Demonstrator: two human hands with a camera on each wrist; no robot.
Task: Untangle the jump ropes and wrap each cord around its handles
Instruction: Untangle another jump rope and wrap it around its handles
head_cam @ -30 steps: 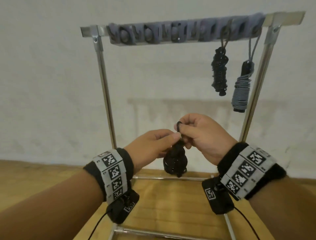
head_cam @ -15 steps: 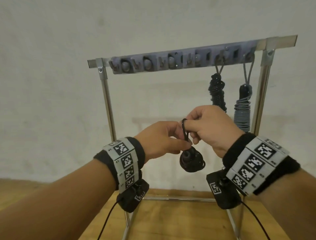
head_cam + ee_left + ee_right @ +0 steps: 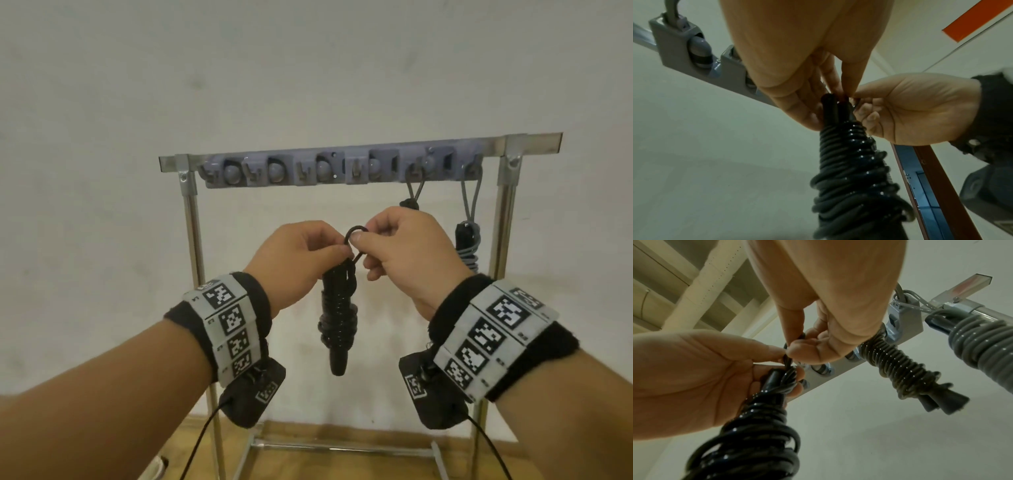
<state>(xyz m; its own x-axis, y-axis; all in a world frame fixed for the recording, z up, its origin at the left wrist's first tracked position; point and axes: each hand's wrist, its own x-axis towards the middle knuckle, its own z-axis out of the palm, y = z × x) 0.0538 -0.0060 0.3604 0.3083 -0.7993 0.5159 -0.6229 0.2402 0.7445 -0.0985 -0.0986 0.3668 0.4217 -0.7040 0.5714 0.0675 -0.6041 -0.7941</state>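
A black jump rope (image 3: 337,318), its cord wound tightly round both handles, hangs upright between my hands in front of the metal rack (image 3: 191,240). My left hand (image 3: 301,260) grips the top of the wrapped bundle (image 3: 851,162). My right hand (image 3: 404,253) pinches the small cord loop (image 3: 354,236) that sticks up from the bundle (image 3: 756,443). Two other wrapped ropes hang from the grey hook strip (image 3: 342,169): a dark one (image 3: 900,368), mostly hidden behind my right hand in the head view, and a grey one (image 3: 467,246) at the far right.
The rack's top bar (image 3: 534,144) runs just above my hands, with several free hooks (image 3: 253,173) on its left part. Its base rails (image 3: 342,447) rest on a wooden floor (image 3: 308,469) against a white wall. Cables (image 3: 202,442) trail from both wrist cameras.
Both hands have risen with the black rope toward the hook strip. The bundle now hangs lengthwise and upright instead of showing end-on, and the loop is pulled up higher.
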